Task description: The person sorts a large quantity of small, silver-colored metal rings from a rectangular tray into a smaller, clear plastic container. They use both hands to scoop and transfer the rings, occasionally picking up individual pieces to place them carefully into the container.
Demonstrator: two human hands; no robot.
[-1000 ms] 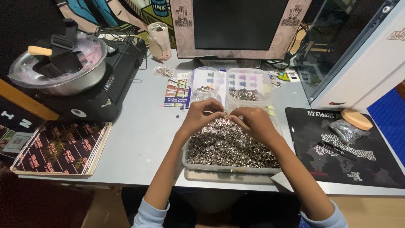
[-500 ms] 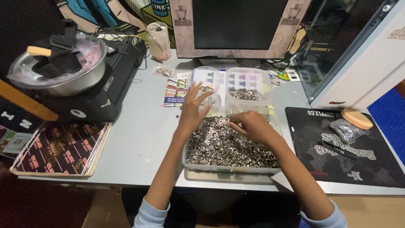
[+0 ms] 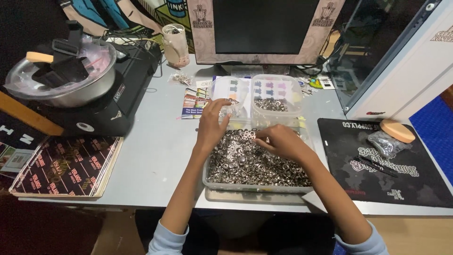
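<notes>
A clear plastic tray [image 3: 255, 189] at the table's front edge is full of small silver metal rings [image 3: 245, 163]. My left hand [image 3: 212, 125] reaches over the tray's far left corner, its fingers pinched at the rim of a small clear container [image 3: 230, 94]; whether it holds rings is hard to tell. My right hand [image 3: 281, 140] rests on the ring pile, fingers curled and pinching among the rings. A second clear container [image 3: 276, 99] behind the tray holds a small heap of rings.
A dark monitor [image 3: 266, 28] stands at the back. A metal bowl [image 3: 61, 75] sits on a black machine [image 3: 108, 101] at the left, above a stack of dark printed sheets [image 3: 66, 165]. A black mat [image 3: 382, 160] with a small bag and pen lies at the right.
My left hand has left the ring pile and moved up and away to the small container behind the tray. My right hand stays on the rings.
</notes>
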